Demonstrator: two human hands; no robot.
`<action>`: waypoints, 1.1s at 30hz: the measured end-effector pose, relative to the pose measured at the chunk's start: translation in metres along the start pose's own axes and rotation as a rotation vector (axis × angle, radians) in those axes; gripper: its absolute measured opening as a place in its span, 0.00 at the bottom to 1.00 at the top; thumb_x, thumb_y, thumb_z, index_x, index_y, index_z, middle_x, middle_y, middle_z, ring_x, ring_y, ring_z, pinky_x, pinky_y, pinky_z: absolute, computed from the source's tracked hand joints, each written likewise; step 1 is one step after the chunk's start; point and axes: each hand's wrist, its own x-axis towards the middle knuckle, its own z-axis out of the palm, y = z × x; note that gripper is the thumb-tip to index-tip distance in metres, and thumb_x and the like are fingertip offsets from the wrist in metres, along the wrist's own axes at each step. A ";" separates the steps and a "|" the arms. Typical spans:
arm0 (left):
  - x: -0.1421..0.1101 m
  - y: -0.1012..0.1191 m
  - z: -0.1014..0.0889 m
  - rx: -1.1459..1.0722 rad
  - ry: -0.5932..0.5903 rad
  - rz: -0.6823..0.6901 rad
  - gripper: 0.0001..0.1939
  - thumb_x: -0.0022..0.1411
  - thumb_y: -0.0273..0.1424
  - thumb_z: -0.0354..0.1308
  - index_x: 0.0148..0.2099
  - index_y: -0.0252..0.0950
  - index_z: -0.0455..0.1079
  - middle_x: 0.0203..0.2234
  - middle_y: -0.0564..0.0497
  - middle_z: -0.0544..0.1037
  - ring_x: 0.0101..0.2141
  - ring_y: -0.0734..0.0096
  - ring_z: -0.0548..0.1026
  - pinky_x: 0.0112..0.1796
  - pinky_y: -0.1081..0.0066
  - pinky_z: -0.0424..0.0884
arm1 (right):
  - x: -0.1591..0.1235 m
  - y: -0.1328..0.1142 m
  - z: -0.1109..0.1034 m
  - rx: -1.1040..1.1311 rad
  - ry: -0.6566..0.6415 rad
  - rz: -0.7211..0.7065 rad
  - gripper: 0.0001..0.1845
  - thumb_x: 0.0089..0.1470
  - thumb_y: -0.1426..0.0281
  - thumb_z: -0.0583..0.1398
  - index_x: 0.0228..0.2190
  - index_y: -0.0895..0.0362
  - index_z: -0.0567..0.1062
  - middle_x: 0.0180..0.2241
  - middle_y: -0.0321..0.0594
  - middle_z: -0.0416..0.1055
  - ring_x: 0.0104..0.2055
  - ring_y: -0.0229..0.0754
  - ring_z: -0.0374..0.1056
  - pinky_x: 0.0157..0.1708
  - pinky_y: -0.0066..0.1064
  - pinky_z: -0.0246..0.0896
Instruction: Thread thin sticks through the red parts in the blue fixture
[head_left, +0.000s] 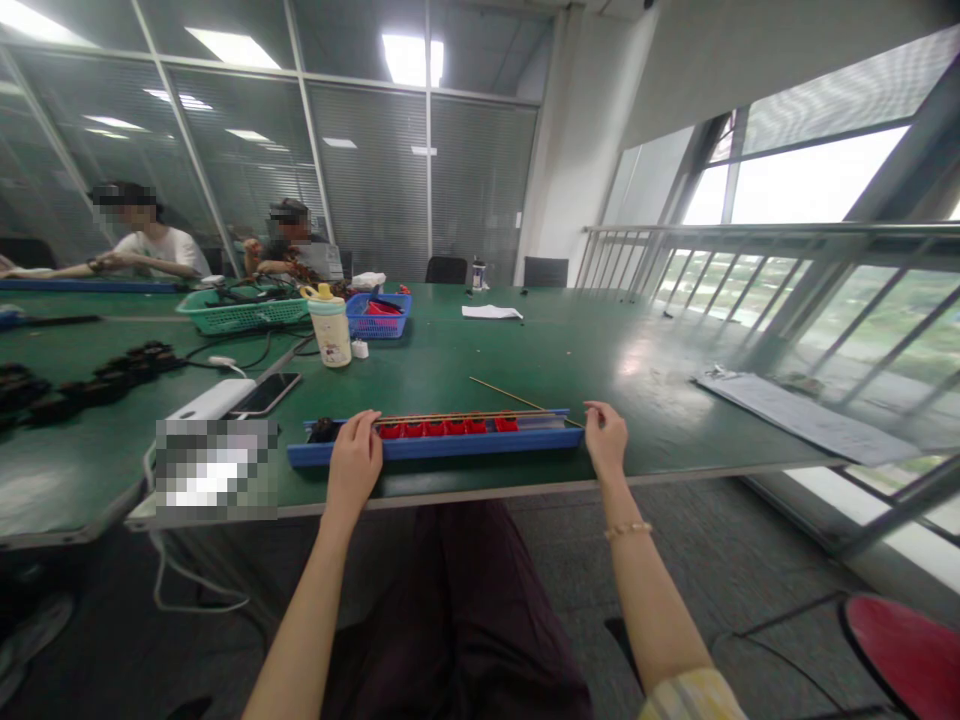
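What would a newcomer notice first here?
The row of red pieces in the long blue tray stands out at the table's near edge, between the person's left hand and right hand. A thin stick angles back across the green table from the tray's right end. Farther back on the left sit a green basket and a cream bottle with a yellow cap.

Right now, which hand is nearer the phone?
Left. The left hand is at the blue tray, on the side toward the phone. The right hand is at the tray's far end, much farther away.
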 end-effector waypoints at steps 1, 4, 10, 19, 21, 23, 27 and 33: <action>0.000 0.001 0.000 0.001 0.001 0.000 0.18 0.67 0.29 0.43 0.55 0.34 0.67 0.49 0.40 0.72 0.52 0.58 0.70 0.57 0.55 0.67 | 0.000 -0.002 0.000 0.014 -0.020 -0.036 0.21 0.58 0.61 0.50 0.39 0.57 0.79 0.39 0.47 0.78 0.39 0.47 0.69 0.49 0.40 0.57; 0.001 0.003 -0.002 -0.001 0.014 -0.007 0.18 0.67 0.29 0.44 0.55 0.34 0.67 0.50 0.40 0.70 0.52 0.58 0.69 0.56 0.55 0.67 | 0.001 -0.006 0.001 0.057 -0.119 -0.136 0.24 0.62 0.58 0.48 0.41 0.56 0.79 0.44 0.46 0.77 0.47 0.46 0.68 0.55 0.40 0.53; 0.000 0.007 -0.004 0.007 0.054 -0.044 0.19 0.66 0.30 0.46 0.56 0.35 0.66 0.48 0.40 0.64 0.46 0.61 0.70 0.52 0.57 0.69 | -0.001 -0.008 0.002 0.043 -0.279 -0.215 0.25 0.64 0.54 0.47 0.42 0.50 0.81 0.45 0.42 0.75 0.53 0.46 0.64 0.58 0.43 0.49; 0.000 0.003 -0.002 0.029 0.078 -0.048 0.18 0.65 0.31 0.47 0.56 0.34 0.67 0.46 0.40 0.64 0.45 0.60 0.69 0.51 0.57 0.69 | -0.006 -0.015 0.001 0.016 -0.313 -0.327 0.22 0.63 0.54 0.50 0.39 0.48 0.82 0.48 0.42 0.73 0.54 0.48 0.62 0.56 0.44 0.52; 0.000 0.003 -0.002 0.036 0.081 -0.041 0.18 0.66 0.31 0.47 0.56 0.34 0.67 0.46 0.40 0.64 0.46 0.59 0.69 0.51 0.56 0.69 | -0.007 -0.017 0.001 -0.001 -0.291 -0.340 0.22 0.63 0.55 0.50 0.39 0.49 0.81 0.47 0.42 0.73 0.54 0.48 0.63 0.55 0.43 0.53; 0.000 0.003 -0.002 0.041 0.079 -0.035 0.18 0.66 0.31 0.47 0.56 0.34 0.67 0.46 0.39 0.64 0.46 0.59 0.68 0.52 0.56 0.69 | -0.009 -0.021 0.002 -0.044 -0.246 -0.356 0.22 0.64 0.56 0.50 0.39 0.51 0.80 0.45 0.43 0.74 0.52 0.48 0.64 0.54 0.42 0.53; 0.000 0.003 -0.002 0.028 0.071 -0.037 0.18 0.65 0.31 0.47 0.55 0.35 0.68 0.45 0.40 0.65 0.47 0.58 0.68 0.53 0.55 0.68 | -0.015 -0.031 0.004 -0.147 -0.230 -0.450 0.22 0.65 0.58 0.48 0.43 0.55 0.78 0.43 0.46 0.75 0.50 0.48 0.65 0.53 0.42 0.51; 0.000 0.005 -0.004 0.019 0.066 -0.040 0.17 0.66 0.31 0.47 0.54 0.36 0.69 0.44 0.41 0.66 0.48 0.57 0.67 0.53 0.55 0.67 | -0.017 -0.036 0.004 -0.131 -0.259 -0.490 0.23 0.66 0.59 0.46 0.48 0.55 0.75 0.45 0.46 0.76 0.49 0.48 0.65 0.51 0.39 0.52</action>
